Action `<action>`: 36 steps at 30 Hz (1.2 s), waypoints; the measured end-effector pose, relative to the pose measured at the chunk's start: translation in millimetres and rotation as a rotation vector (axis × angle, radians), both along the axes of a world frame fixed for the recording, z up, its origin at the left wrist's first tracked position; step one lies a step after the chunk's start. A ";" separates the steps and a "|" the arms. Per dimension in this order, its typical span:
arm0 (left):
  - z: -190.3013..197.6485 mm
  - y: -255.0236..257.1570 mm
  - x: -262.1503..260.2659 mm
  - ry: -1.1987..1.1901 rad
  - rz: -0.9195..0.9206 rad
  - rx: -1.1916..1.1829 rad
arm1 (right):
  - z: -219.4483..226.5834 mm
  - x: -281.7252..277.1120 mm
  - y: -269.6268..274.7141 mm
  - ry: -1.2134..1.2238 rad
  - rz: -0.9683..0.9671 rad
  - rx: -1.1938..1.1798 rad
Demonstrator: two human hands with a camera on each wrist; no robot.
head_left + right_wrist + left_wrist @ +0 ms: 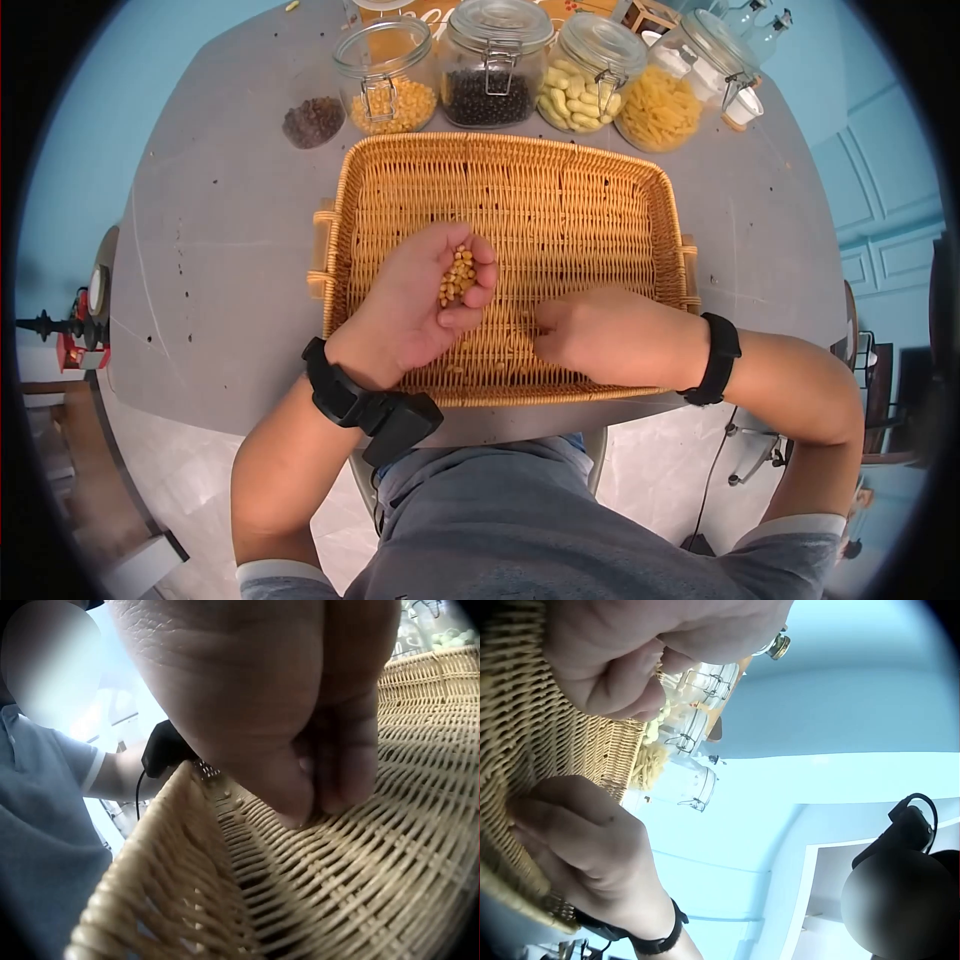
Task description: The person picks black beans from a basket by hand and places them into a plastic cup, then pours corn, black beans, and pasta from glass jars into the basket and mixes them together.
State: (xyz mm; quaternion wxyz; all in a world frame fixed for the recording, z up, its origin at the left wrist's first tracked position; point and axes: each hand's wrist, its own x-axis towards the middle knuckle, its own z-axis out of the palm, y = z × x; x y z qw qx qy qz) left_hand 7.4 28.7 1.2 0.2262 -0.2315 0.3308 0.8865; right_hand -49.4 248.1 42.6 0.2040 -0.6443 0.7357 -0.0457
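Observation:
My left hand (415,300) is over the wicker basket (505,143), palm up, its fingers curled round a small heap of yellow corn kernels (458,278). To its right, my right hand (610,335) reaches down into the basket's near side, knuckles up. In the right wrist view, its thumb and fingertips come together right at the woven floor; I cannot tell whether a kernel is between them. A few loose kernels (500,366) lie on the basket floor near the front wall. The left wrist view shows the right hand's bent fingers (562,817) low beside the wicker.
Behind the basket stand clip-lid jars of corn (395,108), black beans (487,98), pale green-yellow pieces (578,100) and pasta (660,110). A clear container of dark reddish pieces (313,122) is at their left. Dark specks dot the grey table (230,260).

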 end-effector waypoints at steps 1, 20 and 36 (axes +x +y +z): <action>0.2 0.0 -0.3 0.005 -0.002 -0.009 | 2.3 3.4 -2.5 0.004 0.011 -0.007; -4.4 -1.2 -0.1 0.080 -0.062 0.032 | 15.2 -24.3 -28.7 -0.281 -0.244 -0.387; -2.8 -1.0 1.8 0.018 -0.001 -0.021 | -7.7 -15.4 -16.0 -0.167 -0.171 -0.158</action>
